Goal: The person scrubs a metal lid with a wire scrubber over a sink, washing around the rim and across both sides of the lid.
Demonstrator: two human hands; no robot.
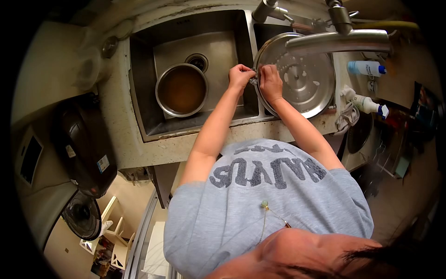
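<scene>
Head view showed a steel bowl (181,90) of cloudy brown liquid in the wide sink basin (220,51), beside the drain. A big round steel pan or lid (302,88), wet and dotted with pale foam or droplets, lay over the narrower basin under the faucet (339,42). At its near-left rim, the left hand (240,77) pinched a silvery scrubber (253,80); the right hand (271,83) curled at the rim, its exact grip impossible to tell. Speckled counter (118,111) framed the sink, with a crumpled cloth (347,118) on the right. A black fan (81,214) stood lower left. Two blue-topped bottles, one plain-capped (366,68) and one spray (367,104), carried labels too small to read surely; dark shirt lettering (269,172) appeared upside down.
</scene>
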